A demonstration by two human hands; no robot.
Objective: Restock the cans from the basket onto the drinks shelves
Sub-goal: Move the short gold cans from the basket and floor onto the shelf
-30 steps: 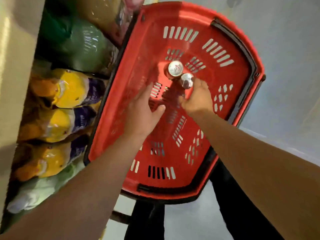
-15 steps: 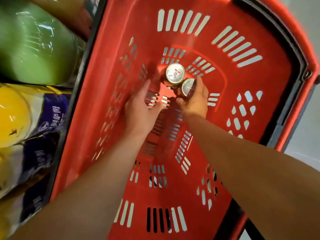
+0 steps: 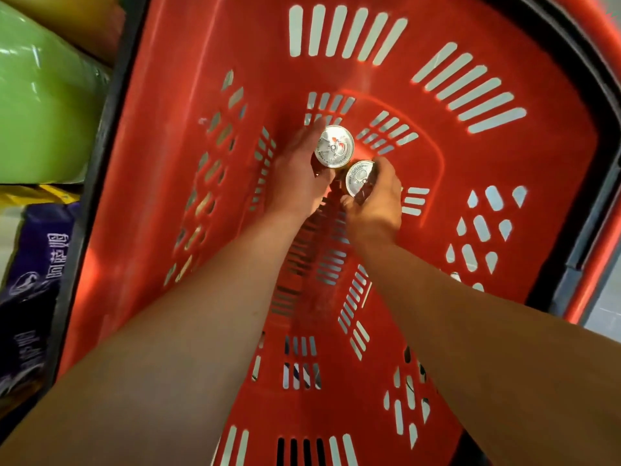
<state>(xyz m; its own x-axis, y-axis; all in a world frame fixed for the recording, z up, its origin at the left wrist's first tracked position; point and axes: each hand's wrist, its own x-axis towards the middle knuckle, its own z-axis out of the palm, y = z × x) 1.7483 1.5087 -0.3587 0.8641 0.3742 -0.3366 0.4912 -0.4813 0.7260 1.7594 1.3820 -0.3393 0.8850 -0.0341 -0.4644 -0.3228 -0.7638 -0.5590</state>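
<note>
Moved since 0.5 s ago: the left hand (image 3: 295, 183) has gone from lying flat on the floor of the basket (image 3: 188, 95) to wrapping around the farther can (image 3: 334, 147); the right hand (image 3: 376, 203) was already on the nearer can (image 3: 359, 178) and stays there.
Cans: 2 in view, both upright on the basket floor near its middle, lids up, their rims touching or all but touching.
Left hand: fingers curled around the side of the farther can, thumb side hidden beneath the lid.
Right hand: curled around the nearer can from the near side, fingertips at its rim; how far down the body the grip reaches is hidden, so it may be only a shallow hold.
Step in hand: likely lifting both cans out together; neither looks clear of the floor yet.
Risk 1: the cans stand so close that raising 1 could knock or drag the other, tipping it out of its grip.
Risk 2: a hold near the rim on a smooth metal wall could slip as the weight comes on.
Risk 3: the basket walls rise high around both forearms, so a slanted lift could clip a can on the rim.
Beside the basket: green and purple packs (image 3: 37, 105) at the left.
</note>
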